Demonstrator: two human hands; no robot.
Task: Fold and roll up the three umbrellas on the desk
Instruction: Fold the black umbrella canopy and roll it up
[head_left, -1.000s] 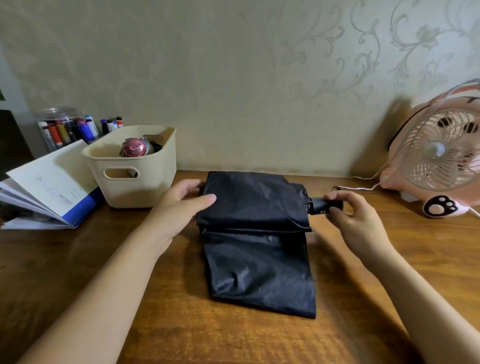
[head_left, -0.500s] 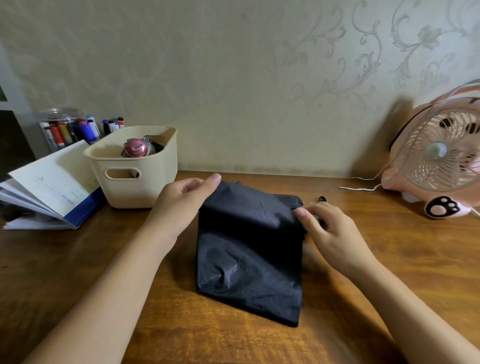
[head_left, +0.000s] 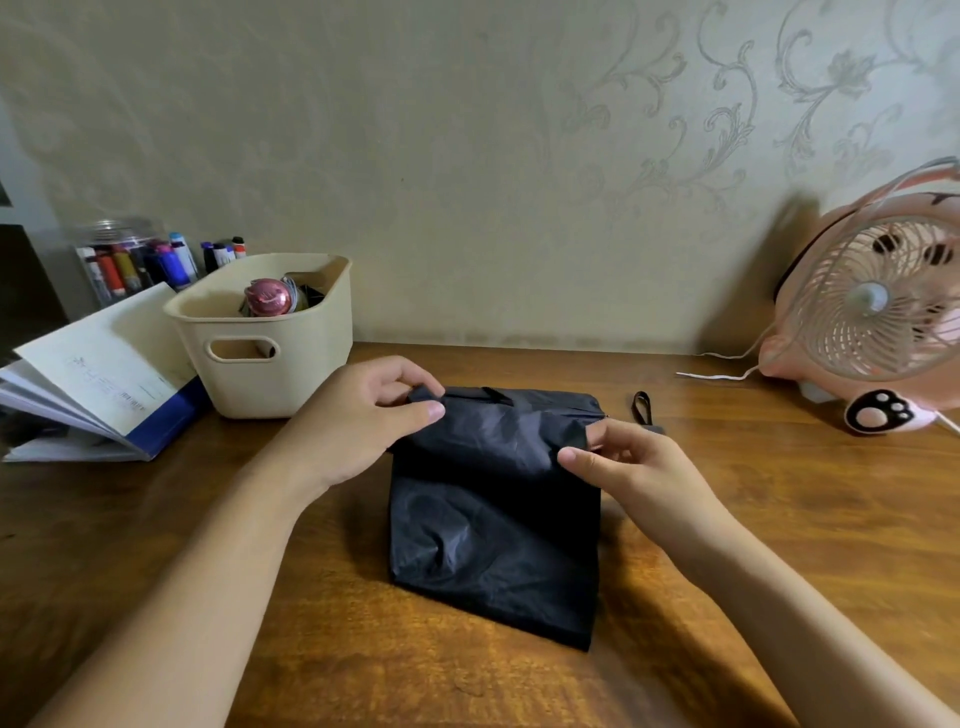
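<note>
A black umbrella (head_left: 493, 519) lies in the middle of the wooden desk (head_left: 779, 545), its canopy flattened into a rough rectangle running toward me. My left hand (head_left: 363, 421) pinches the far left corner of the fabric between thumb and fingers. My right hand (head_left: 628, 467) pinches the far right edge. The closing strap (head_left: 483, 393) shows along the far edge. The handle is hidden behind my right hand; only its wrist loop (head_left: 643, 407) sticks out. In the cream basket (head_left: 270, 384) at the back left lies another umbrella with a pink end (head_left: 270, 298).
An open booklet (head_left: 98, 384) leans at the left edge. A jar of markers (head_left: 130, 260) stands behind it. A pink desk fan (head_left: 872, 306) with a white cable (head_left: 717, 373) stands at the back right. The wall is close behind the desk.
The rolled far part has turned toward me over the flat canopy. My right hand left the handle and took the fabric's right edge. My left hand now pinches the left corner.
</note>
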